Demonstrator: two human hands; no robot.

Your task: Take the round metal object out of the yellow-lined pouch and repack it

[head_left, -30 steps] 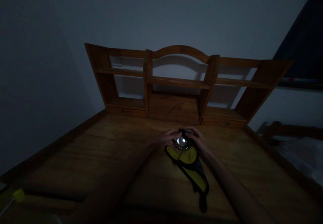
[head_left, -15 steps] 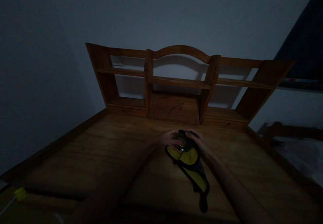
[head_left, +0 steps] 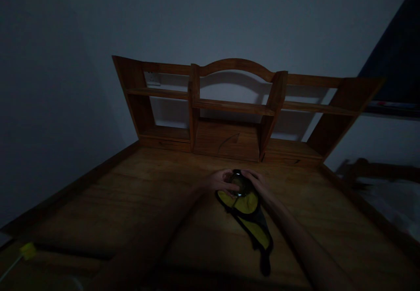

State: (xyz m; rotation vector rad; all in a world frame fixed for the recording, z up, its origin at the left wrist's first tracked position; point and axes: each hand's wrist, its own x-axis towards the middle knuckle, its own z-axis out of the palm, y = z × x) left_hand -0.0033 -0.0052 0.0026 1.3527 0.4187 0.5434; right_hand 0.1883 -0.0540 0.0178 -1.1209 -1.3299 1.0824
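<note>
A glossy, see-through round object (head_left: pixel 241 186), dark at its top, sits between my two hands; its exact kind is too dim to tell. My left hand (head_left: pixel 221 181) curls round its left side, thumb across the front. From the right, my right hand (head_left: pixel 256 180) has its fingers bent over the far right edge. Beneath them a yellow and dark fabric piece (head_left: pixel 247 205) with black edging lies on the wooden desk (head_left: pixel 147 194). It narrows to a dark strap-like end (head_left: pixel 265 262) pointing toward me.
A wooden shelf unit (head_left: pixel 229 103) with cubbies and small drawers stands along the desk's back, against the wall. At the lower left is a yellow item (head_left: pixel 28 250) with a pale cord. Raised wooden edges border the desk on both sides.
My fingers have shifted slightly on the round object, and more of its shiny top shows. The fabric piece stays almost where it was.
</note>
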